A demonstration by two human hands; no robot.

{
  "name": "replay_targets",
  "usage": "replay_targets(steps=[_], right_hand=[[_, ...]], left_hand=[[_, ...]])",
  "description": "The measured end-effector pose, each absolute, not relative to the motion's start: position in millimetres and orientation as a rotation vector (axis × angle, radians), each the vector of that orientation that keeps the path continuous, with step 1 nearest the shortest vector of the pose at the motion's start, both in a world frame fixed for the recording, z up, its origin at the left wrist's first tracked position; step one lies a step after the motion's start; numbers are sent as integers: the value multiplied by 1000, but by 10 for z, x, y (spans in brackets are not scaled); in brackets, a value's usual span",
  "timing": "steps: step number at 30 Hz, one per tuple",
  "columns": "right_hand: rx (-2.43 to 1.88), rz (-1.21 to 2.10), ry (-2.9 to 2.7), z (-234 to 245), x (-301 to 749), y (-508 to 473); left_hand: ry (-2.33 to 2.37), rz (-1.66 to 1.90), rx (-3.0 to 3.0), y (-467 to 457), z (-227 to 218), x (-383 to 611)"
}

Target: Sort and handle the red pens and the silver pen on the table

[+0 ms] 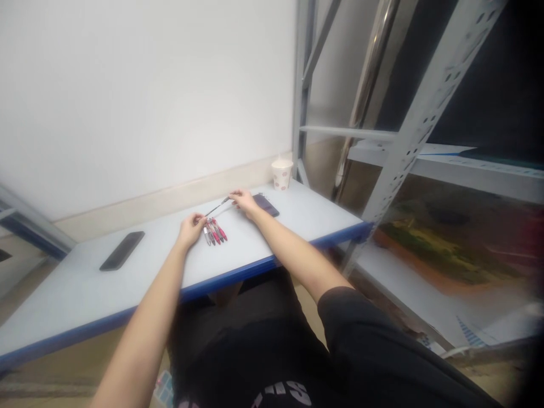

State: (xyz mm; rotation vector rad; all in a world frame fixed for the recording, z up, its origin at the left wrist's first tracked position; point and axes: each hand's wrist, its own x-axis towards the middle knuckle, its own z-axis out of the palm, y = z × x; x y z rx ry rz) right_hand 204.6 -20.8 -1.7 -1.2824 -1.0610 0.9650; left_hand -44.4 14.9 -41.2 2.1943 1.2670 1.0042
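Observation:
A thin dark pen part (216, 208), slender like a refill and a little thicker towards its right end, spans the space between my hands. My left hand (192, 228) pinches its lower left end, close above the table. My right hand (242, 201) has its fingertips closed on the upper right end; the fingers cover that tip. Just beneath it and right of my left hand, several pens (216, 233) in grey, red and pink lie side by side, their pointed ends towards me. Part of the row's far end is hidden by my left fingers.
The white table (157, 286) has a blue front edge. A black phone (122, 251) lies to the left, and a dark phone (267, 204) lies beside my right wrist. At the back right stands a patterned paper cup (281, 173). Grey metal shelving (408, 136) rises on the right.

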Motion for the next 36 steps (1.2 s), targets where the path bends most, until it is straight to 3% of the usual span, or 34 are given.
replay_targets(steps=[16, 36], right_hand=[[-1121, 1141, -1268, -32, 1982, -305], [-1179, 1017, -1606, 5, 2007, -318]], left_hand=[[1125, 1070, 2154, -2, -313, -366], [1169, 1206, 2069, -49, -219, -367]])
